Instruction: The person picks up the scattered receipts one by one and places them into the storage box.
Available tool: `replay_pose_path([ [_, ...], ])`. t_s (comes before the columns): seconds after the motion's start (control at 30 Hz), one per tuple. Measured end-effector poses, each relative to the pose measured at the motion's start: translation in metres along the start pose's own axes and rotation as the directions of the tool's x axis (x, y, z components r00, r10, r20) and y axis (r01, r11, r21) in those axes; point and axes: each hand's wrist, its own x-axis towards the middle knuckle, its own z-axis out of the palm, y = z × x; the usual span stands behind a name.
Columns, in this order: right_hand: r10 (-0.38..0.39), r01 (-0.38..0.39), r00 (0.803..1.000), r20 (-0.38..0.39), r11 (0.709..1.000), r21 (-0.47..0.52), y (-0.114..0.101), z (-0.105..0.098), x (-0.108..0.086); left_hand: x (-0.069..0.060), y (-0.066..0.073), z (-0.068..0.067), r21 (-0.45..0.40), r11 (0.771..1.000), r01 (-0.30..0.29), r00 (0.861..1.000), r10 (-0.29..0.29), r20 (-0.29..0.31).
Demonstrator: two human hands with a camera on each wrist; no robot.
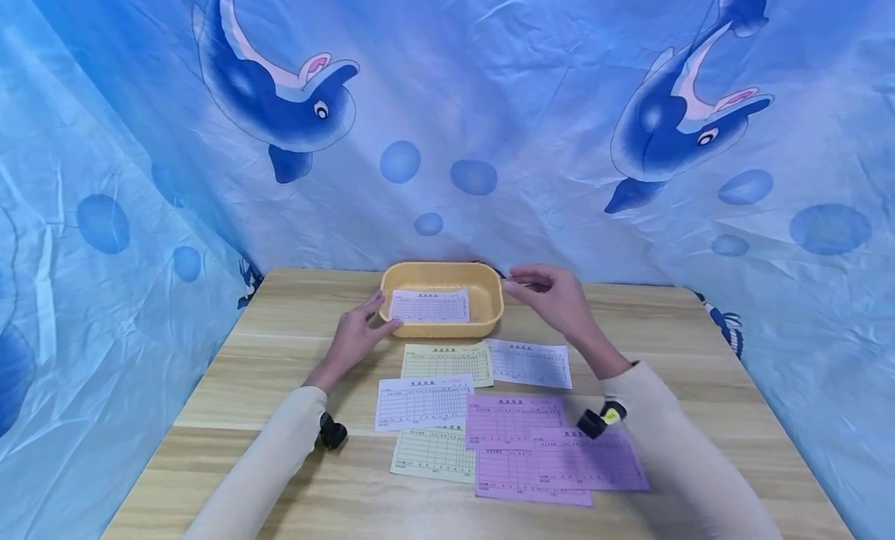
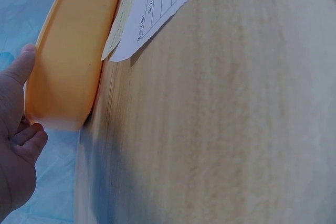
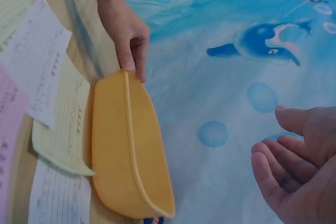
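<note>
A yellow plastic basin (image 1: 442, 332) stands at the back of the table, with a white printed form (image 1: 430, 307) lying inside on its left part. My left hand (image 1: 355, 334) holds the basin's left end, its thumb at the near rim and its fingers round the outer side. In the right wrist view that thumb (image 3: 126, 59) touches the rim. Just right of the basin, my right hand (image 1: 555, 297) hovers apart from it. Its fingers (image 3: 270, 174) are loosely curled, and the palm holds nothing.
In front of the basin lie overlapping forms: a yellow one (image 1: 444, 361), a white one (image 1: 531, 365), another white one (image 1: 423, 404), a pale green one (image 1: 430, 456) and purple ones (image 1: 513, 419). A blue dolphin-print curtain (image 1: 447, 120) hangs behind the wooden table (image 1: 280, 322).
</note>
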Motion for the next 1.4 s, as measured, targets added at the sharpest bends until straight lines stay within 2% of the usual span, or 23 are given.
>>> replay_pose_path([
  [0.27,-0.029,0.021,0.998,-0.049,0.986,-0.166,0.006,-0.026,-0.042,-0.001,0.000,-0.001,-0.041,0.999,0.010,1.000,-0.009,0.012],
  [0.5,-0.048,0.031,0.996,-0.073,0.977,-0.212,0.017,-0.041,-0.079,0.000,0.001,-0.001,-0.034,0.999,0.008,1.000,-0.007,0.008],
  [0.63,-0.035,0.011,0.995,-0.091,0.968,-0.252,0.027,-0.049,-0.100,0.000,0.002,-0.001,-0.042,0.999,0.000,1.000,0.001,0.010],
  [1.07,0.153,-0.184,0.980,-0.129,0.945,-0.270,0.063,-0.071,-0.161,0.000,0.001,0.000,-0.043,0.999,0.021,1.000,-0.021,0.018],
  [1.23,0.244,-0.274,0.960,-0.135,0.914,-0.300,0.077,-0.073,-0.177,0.001,0.001,0.000,-0.044,0.999,0.030,0.999,-0.029,0.023],
  [1.4,0.285,-0.324,0.945,-0.161,0.884,-0.337,0.092,-0.073,-0.191,0.001,0.001,0.000,-0.049,0.998,0.035,0.999,-0.034,0.020],
])
